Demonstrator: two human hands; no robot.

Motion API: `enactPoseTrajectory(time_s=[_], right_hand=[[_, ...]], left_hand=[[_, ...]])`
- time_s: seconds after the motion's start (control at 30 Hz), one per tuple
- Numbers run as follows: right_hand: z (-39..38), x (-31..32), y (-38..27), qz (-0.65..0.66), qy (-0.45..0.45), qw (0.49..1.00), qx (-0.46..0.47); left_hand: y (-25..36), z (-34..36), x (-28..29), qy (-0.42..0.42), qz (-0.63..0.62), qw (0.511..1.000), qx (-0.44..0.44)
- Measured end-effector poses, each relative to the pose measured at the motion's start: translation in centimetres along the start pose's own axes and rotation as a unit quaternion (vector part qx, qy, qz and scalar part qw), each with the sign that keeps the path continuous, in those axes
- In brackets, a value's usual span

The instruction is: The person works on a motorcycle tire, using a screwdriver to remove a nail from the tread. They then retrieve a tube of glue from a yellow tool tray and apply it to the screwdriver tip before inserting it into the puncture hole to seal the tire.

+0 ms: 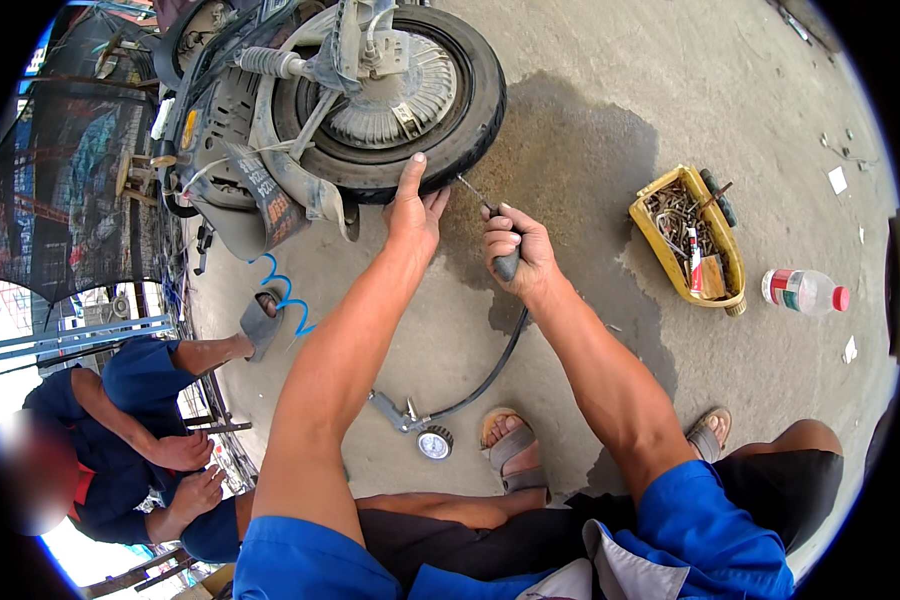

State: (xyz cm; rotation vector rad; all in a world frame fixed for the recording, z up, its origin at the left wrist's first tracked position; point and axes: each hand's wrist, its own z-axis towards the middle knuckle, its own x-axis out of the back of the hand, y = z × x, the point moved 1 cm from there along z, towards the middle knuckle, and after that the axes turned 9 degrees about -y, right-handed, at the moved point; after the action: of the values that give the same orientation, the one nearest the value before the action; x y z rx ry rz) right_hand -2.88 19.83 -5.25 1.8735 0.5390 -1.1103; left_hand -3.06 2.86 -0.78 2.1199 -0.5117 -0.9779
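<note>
A scooter's wheel with a black tyre (485, 125) and a ribbed metal hub (395, 95) lies at the top of the view. My left hand (413, 212) grips the near edge of the tyre, thumb up on the sidewall and fingers curled below. My right hand (520, 250) is closed round a dark-handled tool with a thin metal shaft (475, 192). Its tip meets the tread just right of my left fingers; whether it has entered the rubber I cannot tell.
A yellow container of small metal parts (737, 270) stands right, by a plastic bottle (808, 292). An air gauge (434, 442) with a black hose (490, 375) lies near my foot. Wet ground (610, 140) spreads beyond the tyre. Another person (120, 430) sits at left near a blue coiled hose (288, 300).
</note>
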Motion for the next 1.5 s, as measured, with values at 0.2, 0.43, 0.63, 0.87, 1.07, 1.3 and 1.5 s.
enactPoseTrajectory(time_s=[0.2,0.43,0.63,0.87,1.07,1.3,1.5], right_hand=[[-0.3,-0.6,1.4,-0.475,0.078,0.853,0.200],[-1.3,-2.9,0.7,-0.904,-0.019,0.236,0.355],[-0.5,-3.9,0.6,-0.838,-0.003,0.420,0.349],[0.6,-1.1,-1.5,-0.028,0.047,0.998,-0.027],[0.3,-0.8,2.4,-0.389,0.094,0.897,0.187],[-0.8,-3.1,1.6,-0.877,-0.013,0.290,0.383],[0.1,-3.8,0.5,-0.677,0.050,0.680,0.277]], left_hand=[[0.0,0.0,-0.2,0.019,-0.010,1.000,-0.012],[0.1,0.0,-0.2,0.015,-0.005,1.000,0.000],[-0.2,0.3,0.4,-0.011,0.023,1.000,-0.004],[-0.1,0.3,0.0,-0.001,-0.009,1.000,-0.008],[0.0,0.1,0.1,0.002,-0.003,1.000,-0.005],[-0.1,0.4,0.1,0.000,-0.017,1.000,-0.002],[-0.3,0.6,0.3,0.000,-0.018,1.000,-0.004]])
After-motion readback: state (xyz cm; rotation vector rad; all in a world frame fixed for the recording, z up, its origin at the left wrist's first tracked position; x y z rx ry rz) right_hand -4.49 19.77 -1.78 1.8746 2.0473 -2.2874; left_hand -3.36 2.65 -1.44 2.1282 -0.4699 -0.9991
